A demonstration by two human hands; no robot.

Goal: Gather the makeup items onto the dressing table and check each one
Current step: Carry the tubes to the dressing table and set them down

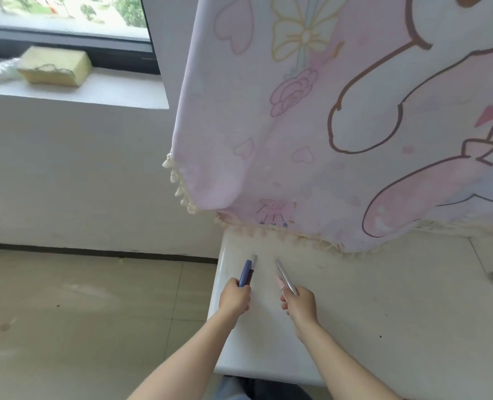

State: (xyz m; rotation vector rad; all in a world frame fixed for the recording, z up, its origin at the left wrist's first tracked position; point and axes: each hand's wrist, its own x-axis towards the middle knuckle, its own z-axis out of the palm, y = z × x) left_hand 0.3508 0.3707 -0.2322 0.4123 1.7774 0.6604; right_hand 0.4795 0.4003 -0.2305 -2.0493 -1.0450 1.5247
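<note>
- Down at the near left corner of the white dressing table [383, 298], both bare forearms reach forward from the bottom edge, hands side by side but apart.
- Left hand [235, 297] is a loose fist over the table's left edge, fingers curled closed around a blue-purple tube [245, 272] and a second darker, silver-tipped stick beside it; both point away from the person, and whether their tips touch the table is unclear.
- Right hand [300, 304] sits just to the right, fingers closed on a slim silver pen-like stick [285, 277] that angles up and left, its far end close above the tabletop.
- Behind the hands, a pink cartoon-print cloth [297, 125] with a tasselled hem hangs down to the table's back edge.
- Up left, a yellow sponge [56, 66] lies on the window sill.
</note>
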